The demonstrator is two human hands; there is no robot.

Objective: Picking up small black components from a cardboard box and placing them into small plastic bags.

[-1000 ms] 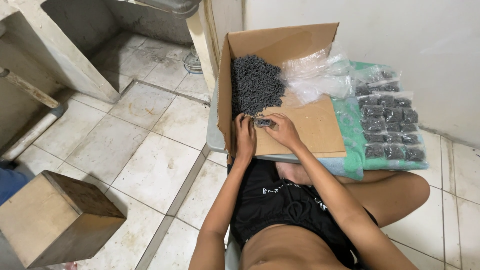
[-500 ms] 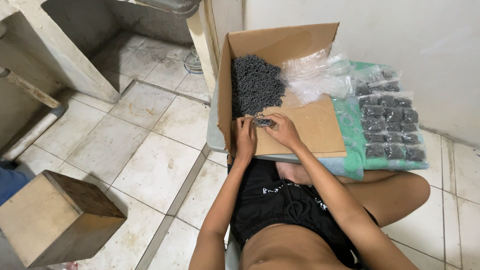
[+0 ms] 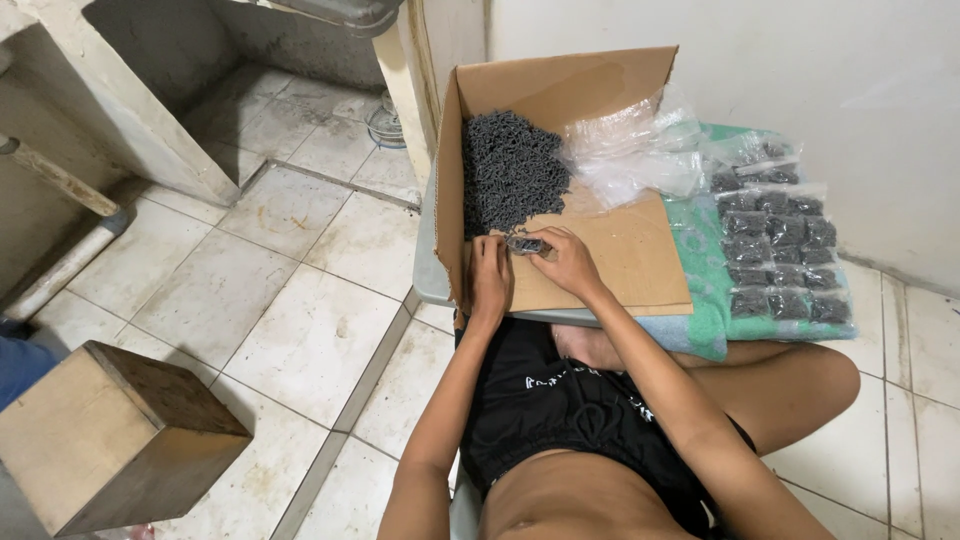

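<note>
A small clear bag (image 3: 527,244) filled with dark pieces is held between both hands near the centre of the frame, just above the folded-down flap (image 3: 610,262) of a cardboard box (image 3: 560,85). The left hand (image 3: 490,272) is closed on the bag's left end with its fingers curled in, and the right hand (image 3: 568,260) is pinched on the bag's right end; the bag is gripped by the two together (how tightly cannot be told at this size). Both wrists are rested on or just over the flap.

Behind the hands, in the upper middle of the frame, a heap of dark grey pieces (image 3: 510,168) is piled inside the box against its left wall. To the right of the heap, a bunch of empty clear plastic bags (image 3: 632,150) is lying partly in the box and partly over its edge.

At the right of the frame, filled small bags (image 3: 778,248) are laid out in rows on a green towel (image 3: 700,300), well apart from the hands. The towel is spread beside the box and over the person's knee.

At the lower left, a wooden block (image 3: 110,435) is set on the tiled floor (image 3: 290,290). At the upper left, a concrete basin (image 3: 140,80) is seen.
</note>
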